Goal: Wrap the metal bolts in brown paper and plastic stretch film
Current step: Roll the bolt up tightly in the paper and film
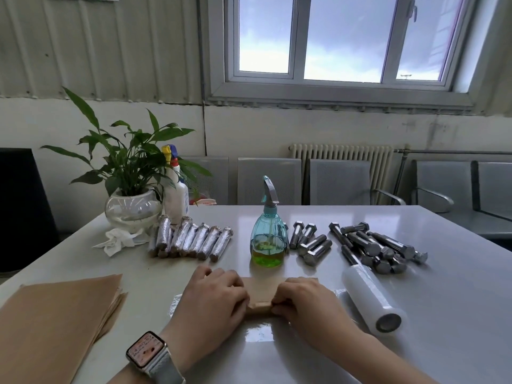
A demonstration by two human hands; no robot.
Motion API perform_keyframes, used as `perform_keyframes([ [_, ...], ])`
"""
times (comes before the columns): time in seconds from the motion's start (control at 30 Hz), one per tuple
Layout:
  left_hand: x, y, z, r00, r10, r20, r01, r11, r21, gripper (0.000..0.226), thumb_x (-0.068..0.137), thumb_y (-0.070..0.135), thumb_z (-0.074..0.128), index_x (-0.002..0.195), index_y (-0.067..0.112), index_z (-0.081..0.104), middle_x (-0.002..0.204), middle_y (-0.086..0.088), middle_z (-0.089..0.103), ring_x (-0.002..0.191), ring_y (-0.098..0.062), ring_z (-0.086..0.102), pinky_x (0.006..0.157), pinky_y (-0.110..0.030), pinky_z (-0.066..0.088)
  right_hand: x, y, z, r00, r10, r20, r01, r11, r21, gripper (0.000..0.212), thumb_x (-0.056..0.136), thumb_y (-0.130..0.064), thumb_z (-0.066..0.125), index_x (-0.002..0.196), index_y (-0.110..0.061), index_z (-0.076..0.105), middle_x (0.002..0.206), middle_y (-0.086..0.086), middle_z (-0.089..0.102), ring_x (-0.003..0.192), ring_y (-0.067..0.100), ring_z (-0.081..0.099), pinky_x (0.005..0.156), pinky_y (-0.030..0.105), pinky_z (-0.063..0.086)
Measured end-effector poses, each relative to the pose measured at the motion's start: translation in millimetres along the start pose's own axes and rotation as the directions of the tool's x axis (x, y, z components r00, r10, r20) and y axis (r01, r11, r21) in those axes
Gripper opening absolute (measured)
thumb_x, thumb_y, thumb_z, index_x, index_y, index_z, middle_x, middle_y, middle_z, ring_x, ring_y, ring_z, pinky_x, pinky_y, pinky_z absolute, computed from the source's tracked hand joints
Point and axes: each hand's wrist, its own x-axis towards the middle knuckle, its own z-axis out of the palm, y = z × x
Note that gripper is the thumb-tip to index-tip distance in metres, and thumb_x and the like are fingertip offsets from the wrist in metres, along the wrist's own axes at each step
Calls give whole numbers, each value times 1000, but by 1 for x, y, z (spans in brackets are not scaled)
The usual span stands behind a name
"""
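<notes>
The brown paper roll lies on the white tabletop, right in front of the person, between both hands. The left hand and the right hand each have their fingers curled over one end of it, pinching the paper tight. A bolt is likely inside, but it is hidden.

The bolt should feel heavy and hard, and it can roll. The paper is thin and soft, so it bends and can tear or spring open. I think it is best to hold both ends and press down while rolling.

The paper is light brown and flat past the roll. Clear stretch film lies under it. The film roll is just to the right. Bare shiny bolts are piled behind, and 7 or so wrapped bolts lie side by side on the left.
</notes>
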Motion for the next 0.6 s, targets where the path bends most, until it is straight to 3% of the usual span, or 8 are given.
perform_keyframes([
  [0.13, 2, 0, 3, 996, -6, 85, 10, 999, -44, 27, 84, 47, 49, 80, 32, 71, 82, 18, 65, 82, -9, 61, 81, -33, 40, 1, -1, -1, 999, 17, 29, -17, 1000, 16, 13, 85, -38, 64, 95, -31, 68, 99, -10, 68, 94, 11, 57, 68, 23, 33],
  [0.27, 3, -3, 7, 988, -52, 147, 76, 984, -161, 32, 90, 52, 39, 110, 40, 61, 100, 18, 68, 99, -7, 57, 90, -33, 29, 10, 5, -8, 984, 46, 171, -70, 988, 141, 8, 84, -31, 69, 91, -27, 67, 87, -15, 61, 83, 7, 52, 63, 7, 32],
  [0.33, 3, -3, 7, 990, -74, 121, 100, 970, -222, 31, 89, 50, 42, 118, 44, 49, 99, 21, 68, 99, -3, 55, 90, -29, 26, 16, 8, -12, 968, 46, 247, -90, 982, 166, 9, 84, -31, 70, 90, -28, 65, 86, -15, 57, 80, 5, 50, 63, 8, 34],
  [0.47, 3, -1, 7, 996, -45, 72, 58, 978, -198, 19, 88, 50, 50, 99, 39, 61, 98, 19, 64, 99, -5, 55, 88, -31, 29, 28, 9, -17, 925, 1, 381, -48, 993, 113, 18, 86, -31, 67, 103, -28, 64, 106, -6, 64, 92, 11, 54, 75, 23, 43],
  [0.6, 3, -1, 6, 997, -27, 75, 40, 984, -175, 18, 85, 47, 56, 92, 39, 70, 89, 17, 68, 92, -10, 60, 86, -35, 35, 40, 11, -20, 847, -39, 531, 4, 998, 67, 29, 89, -31, 64, 117, -25, 62, 116, -1, 62, 98, 15, 54, 77, 23, 37],
])
